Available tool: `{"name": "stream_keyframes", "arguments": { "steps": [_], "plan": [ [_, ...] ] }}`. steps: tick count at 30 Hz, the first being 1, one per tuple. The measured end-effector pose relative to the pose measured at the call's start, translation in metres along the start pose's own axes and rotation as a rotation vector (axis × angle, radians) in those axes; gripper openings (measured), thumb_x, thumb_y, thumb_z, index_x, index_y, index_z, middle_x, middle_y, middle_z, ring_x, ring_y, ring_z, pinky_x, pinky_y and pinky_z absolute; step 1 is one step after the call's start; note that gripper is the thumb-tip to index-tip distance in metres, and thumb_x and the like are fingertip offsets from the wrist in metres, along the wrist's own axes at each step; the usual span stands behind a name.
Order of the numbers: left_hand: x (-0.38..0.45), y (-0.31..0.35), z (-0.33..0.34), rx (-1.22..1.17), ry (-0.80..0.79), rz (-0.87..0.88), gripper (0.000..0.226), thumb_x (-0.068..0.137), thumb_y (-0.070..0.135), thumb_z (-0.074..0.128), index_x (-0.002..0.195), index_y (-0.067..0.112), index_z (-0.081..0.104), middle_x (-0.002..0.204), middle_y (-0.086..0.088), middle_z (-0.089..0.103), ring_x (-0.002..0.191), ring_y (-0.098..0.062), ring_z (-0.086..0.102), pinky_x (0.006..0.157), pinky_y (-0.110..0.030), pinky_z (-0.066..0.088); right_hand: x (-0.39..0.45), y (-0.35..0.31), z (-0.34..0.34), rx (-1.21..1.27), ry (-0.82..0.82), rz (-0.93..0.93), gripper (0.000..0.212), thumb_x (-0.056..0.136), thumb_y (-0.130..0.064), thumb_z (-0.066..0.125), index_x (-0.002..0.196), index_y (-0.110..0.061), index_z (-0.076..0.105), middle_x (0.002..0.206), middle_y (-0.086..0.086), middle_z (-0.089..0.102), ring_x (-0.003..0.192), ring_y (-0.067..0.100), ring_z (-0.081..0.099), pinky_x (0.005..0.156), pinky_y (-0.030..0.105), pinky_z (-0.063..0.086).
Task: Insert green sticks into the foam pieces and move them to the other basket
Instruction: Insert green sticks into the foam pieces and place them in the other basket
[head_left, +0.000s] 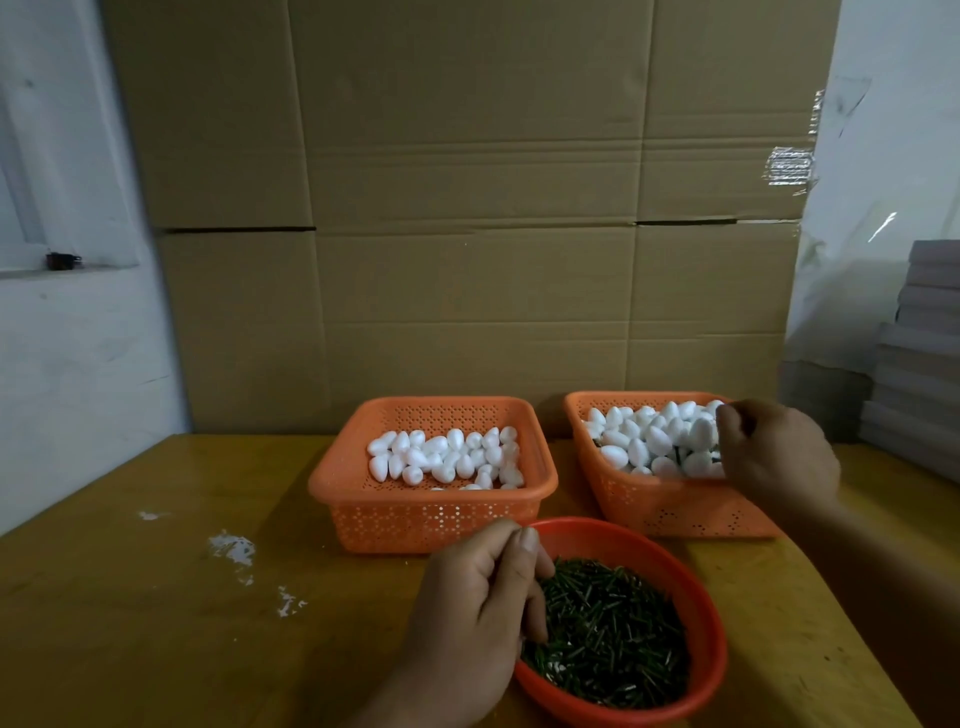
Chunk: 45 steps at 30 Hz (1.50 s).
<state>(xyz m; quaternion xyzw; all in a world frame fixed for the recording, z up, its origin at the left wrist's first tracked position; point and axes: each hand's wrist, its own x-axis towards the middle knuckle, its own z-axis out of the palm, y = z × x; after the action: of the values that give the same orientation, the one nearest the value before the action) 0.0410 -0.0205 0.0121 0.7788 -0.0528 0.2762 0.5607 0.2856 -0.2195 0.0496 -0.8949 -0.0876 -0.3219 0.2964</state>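
Note:
A red bowl near the table's front edge holds a heap of short green sticks. My left hand reaches into the bowl's left side, fingers curled down with their tips among the sticks. The left orange basket holds plain white foam pieces. The right orange basket is piled with foam pieces, some showing dark stems. My right hand hovers over that basket's right side with curled fingers; what they hold, if anything, is hidden.
The baskets and bowl stand on a yellow wooden table with white foam crumbs at the left. Stacked cardboard boxes rise right behind the baskets. A pile of grey flat boards stands at the right.

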Motion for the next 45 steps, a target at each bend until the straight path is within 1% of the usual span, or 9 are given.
{"name": "stream_keyframes", "arguments": {
  "steps": [7, 10, 13, 17, 23, 28, 33, 40, 45],
  "plan": [
    [0.000, -0.006, -0.002, 0.095, -0.017, 0.028, 0.020, 0.098, 0.023, 0.059, 0.080, 0.029, 0.063, 0.056, 0.002, 0.063, 0.047, -0.003, 0.054, 0.051, -0.017, 0.042, -0.037, -0.026, -0.018, 0.427, -0.007, -0.008, 0.040, 0.104, -0.040, 0.039, 0.133, -0.017, 0.056, 0.102, 0.007, 0.069, 0.111, 0.028, 0.059, 0.089, 0.051, 0.051],
    [0.001, -0.009, -0.004, 0.121, -0.008, 0.032, 0.019, 0.095, 0.021, 0.065, 0.078, 0.028, 0.061, 0.057, 0.001, 0.062, 0.051, -0.006, 0.056, 0.052, -0.020, 0.044, -0.060, -0.039, -0.029, 0.540, -0.007, -0.015, 0.043, 0.104, -0.041, 0.042, 0.142, -0.022, 0.046, 0.095, -0.004, 0.071, 0.120, 0.021, 0.055, 0.095, 0.046, 0.046],
    [0.003, -0.010, -0.006, 0.124, 0.014, 0.026, 0.018, 0.092, 0.027, 0.069, 0.077, 0.027, 0.058, 0.061, -0.006, 0.061, 0.054, -0.016, 0.055, 0.053, -0.033, 0.048, -0.085, -0.051, -0.037, 0.619, -0.036, -0.043, 0.040, 0.103, -0.040, 0.045, 0.141, -0.028, 0.046, 0.091, -0.009, 0.071, 0.105, 0.015, 0.062, 0.084, 0.043, 0.050],
    [0.013, -0.011, -0.015, 0.145, 0.057, 0.014, 0.024, 0.082, 0.045, 0.068, 0.076, 0.029, 0.052, 0.064, -0.009, 0.061, 0.053, -0.014, 0.051, 0.051, -0.032, 0.045, -0.113, -0.061, -0.041, 0.654, -0.082, -0.123, 0.045, 0.100, -0.052, 0.042, 0.137, -0.028, 0.051, 0.084, -0.008, 0.072, 0.099, 0.001, 0.062, 0.080, 0.034, 0.047],
    [0.083, -0.010, -0.056, 0.348, 0.037, -0.102, 0.016, 0.091, 0.017, 0.070, 0.079, 0.019, 0.059, 0.070, 0.000, 0.068, 0.056, -0.010, 0.057, 0.059, -0.035, 0.050, -0.127, -0.063, -0.045, 0.733, -0.064, -0.152, 0.040, 0.095, -0.048, 0.043, 0.128, -0.030, 0.057, 0.079, -0.011, 0.071, 0.082, -0.006, 0.065, 0.065, 0.023, 0.044],
    [0.143, -0.019, -0.086, 0.661, -0.130, -0.348, 0.017, 0.096, 0.013, 0.056, 0.083, 0.019, 0.066, 0.078, 0.003, 0.071, 0.061, -0.012, 0.065, 0.060, -0.035, 0.056, -0.126, -0.060, -0.044, 0.870, -0.116, -0.069, 0.023, 0.099, -0.036, 0.051, 0.119, -0.038, 0.062, 0.068, 0.000, 0.071, 0.058, 0.012, 0.065, 0.054, 0.036, 0.049],
    [0.169, -0.037, -0.099, 0.905, -0.409, -0.598, 0.027, 0.093, -0.003, 0.050, 0.093, 0.019, 0.067, 0.103, -0.014, 0.073, 0.092, -0.028, 0.073, 0.088, -0.046, 0.059, -0.129, -0.061, -0.046, 0.950, -0.129, -0.055, 0.025, 0.098, -0.024, 0.056, 0.118, -0.036, 0.066, 0.063, 0.008, 0.070, 0.055, 0.037, 0.057, 0.046, 0.041, 0.045],
    [0.174, -0.053, -0.092, 1.236, -0.685, -0.672, 0.040, 0.094, 0.024, 0.060, 0.134, 0.021, 0.056, 0.136, -0.004, 0.054, 0.110, -0.023, 0.060, 0.085, -0.036, 0.054, -0.131, -0.061, -0.042, 0.940, -0.136, -0.086, 0.027, 0.096, -0.024, 0.058, 0.116, -0.041, 0.066, 0.063, 0.007, 0.069, 0.054, 0.040, 0.058, 0.040, 0.045, 0.039],
    [0.171, -0.062, -0.087, 1.270, -0.667, -0.640, 0.055, 0.097, 0.045, 0.056, 0.147, 0.028, 0.043, 0.165, -0.007, 0.015, 0.147, -0.028, 0.025, 0.115, -0.045, 0.032, -0.134, -0.063, -0.042, 0.906, -0.152, -0.133, 0.032, 0.096, -0.019, 0.057, 0.111, -0.047, 0.066, 0.063, 0.007, 0.070, 0.052, 0.025, 0.062, 0.045, 0.039, 0.044]
  ]
}}
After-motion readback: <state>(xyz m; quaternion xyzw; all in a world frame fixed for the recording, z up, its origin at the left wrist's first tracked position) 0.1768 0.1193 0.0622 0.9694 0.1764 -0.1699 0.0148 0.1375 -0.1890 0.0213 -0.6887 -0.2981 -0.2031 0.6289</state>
